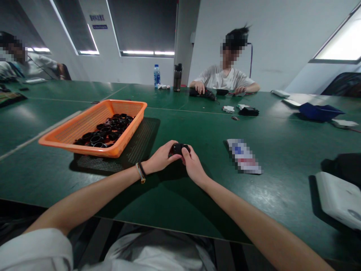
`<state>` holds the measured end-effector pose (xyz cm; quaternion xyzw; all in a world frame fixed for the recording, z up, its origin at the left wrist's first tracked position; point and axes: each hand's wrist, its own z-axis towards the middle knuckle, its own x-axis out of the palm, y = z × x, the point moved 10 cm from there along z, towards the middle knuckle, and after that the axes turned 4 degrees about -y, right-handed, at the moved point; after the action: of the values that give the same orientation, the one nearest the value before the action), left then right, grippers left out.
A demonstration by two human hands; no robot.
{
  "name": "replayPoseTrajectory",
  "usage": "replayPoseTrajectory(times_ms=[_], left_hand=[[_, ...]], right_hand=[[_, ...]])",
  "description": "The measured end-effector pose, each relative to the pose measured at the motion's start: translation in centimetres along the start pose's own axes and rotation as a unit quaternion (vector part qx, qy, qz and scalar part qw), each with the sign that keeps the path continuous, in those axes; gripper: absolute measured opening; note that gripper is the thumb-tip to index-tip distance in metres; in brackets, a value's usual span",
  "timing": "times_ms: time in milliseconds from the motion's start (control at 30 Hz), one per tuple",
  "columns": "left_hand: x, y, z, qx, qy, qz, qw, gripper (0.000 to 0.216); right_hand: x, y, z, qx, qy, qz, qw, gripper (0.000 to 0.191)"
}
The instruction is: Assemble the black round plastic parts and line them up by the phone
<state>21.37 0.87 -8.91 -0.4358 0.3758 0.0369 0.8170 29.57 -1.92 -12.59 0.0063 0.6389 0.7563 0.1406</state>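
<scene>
Both of my hands meet over the green table (pixel 180 195), closed around a small black cylindrical part (pixel 177 148). My left hand (pixel 163 156) grips its left side, and my right hand (pixel 193 163) has the thumb pressed on its right end. The fingers cover much of the part, so its exact kind is not clear. Left of my hands sits an orange plastic basket (pixel 120 148) with several black ring-shaped parts (pixel 105 130) heaped in it.
Right of my hands lies a blurred printed packet (pixel 244 156); a white box-shaped device (pixel 340 197) is farther right. Across the table a person (pixel 225 77) touches a black power tool (pixel 201 93). A water bottle (pixel 156 76) and a dark flask (pixel 177 78) stand there. Another person (pixel 39 67) sits far left.
</scene>
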Motion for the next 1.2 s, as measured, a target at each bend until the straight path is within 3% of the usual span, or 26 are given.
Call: replayPoseTrajectory(times_ms=[167,300,467,600,900,1200], left_hand=[[0.5,0.7,0.0,-0.022,0.0,-0.119,0.993,0.027],[2.3,2.0,-0.3,-0.092,0.036,-0.261,0.96,0.038],[3.2,2.1,-0.8,-0.122,0.069,-0.309,0.941,0.045],[3.0,1.6,-0.9,-0.098,0.075,-0.28,0.952,0.045],[1.6,0.6,-1.0,-0.068,0.021,-0.205,0.976,0.025],[0.3,-0.3,-0.8,-0.024,0.0,-0.078,0.997,0.021]], right_hand=[[-0.7,1.5,0.8,-0.083,0.001,-0.065,0.994,0.043],[-0.9,2.5,1.1,-0.161,0.019,-0.138,0.977,0.054],[-0.7,3.0,0.8,-0.205,0.033,-0.165,0.964,0.058],[-0.5,3.3,0.5,-0.207,0.034,-0.166,0.964,0.058],[-0.7,3.4,0.0,-0.168,0.012,-0.137,0.976,0.048],[-0.6,2.7,-0.3,-0.097,-0.007,-0.079,0.992,0.04]])
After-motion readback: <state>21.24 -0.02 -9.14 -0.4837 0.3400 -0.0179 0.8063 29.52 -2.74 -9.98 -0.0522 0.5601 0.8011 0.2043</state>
